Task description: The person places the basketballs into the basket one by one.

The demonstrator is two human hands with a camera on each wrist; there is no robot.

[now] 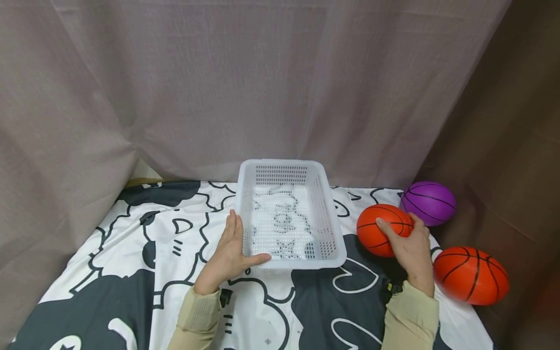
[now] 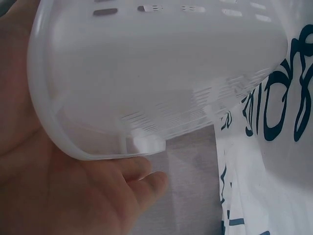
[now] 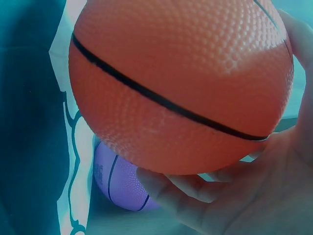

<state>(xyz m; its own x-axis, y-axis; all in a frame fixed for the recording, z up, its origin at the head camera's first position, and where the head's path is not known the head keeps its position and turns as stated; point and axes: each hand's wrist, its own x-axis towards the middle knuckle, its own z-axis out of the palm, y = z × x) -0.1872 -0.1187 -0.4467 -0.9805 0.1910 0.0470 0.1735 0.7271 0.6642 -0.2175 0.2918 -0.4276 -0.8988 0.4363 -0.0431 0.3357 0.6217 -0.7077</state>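
Note:
A white plastic basket (image 1: 286, 262) with perforated walls stands on the patterned cloth in the head view, nothing inside it. My left hand (image 1: 227, 253) lies against its near left corner, fingers straight along the outer side and thumb across the near rim. In the left wrist view, the fingers (image 2: 146, 188) touch the basket's rim (image 2: 36, 93). To the right, my right hand (image 1: 411, 248) grips an orange toy basketball (image 1: 378, 226), thumb on the near side and fingers round the far right side. That ball (image 3: 181, 83) fills much of the right wrist view.
A purple toy basketball (image 1: 430, 201) sits just behind the right hand. Another orange toy basketball (image 1: 472, 274) rests at the cloth's right edge. Black-and-white patterned cloth (image 1: 183, 253) covers the table, and a grey-brown curtain (image 1: 218, 87) hangs behind and along the right.

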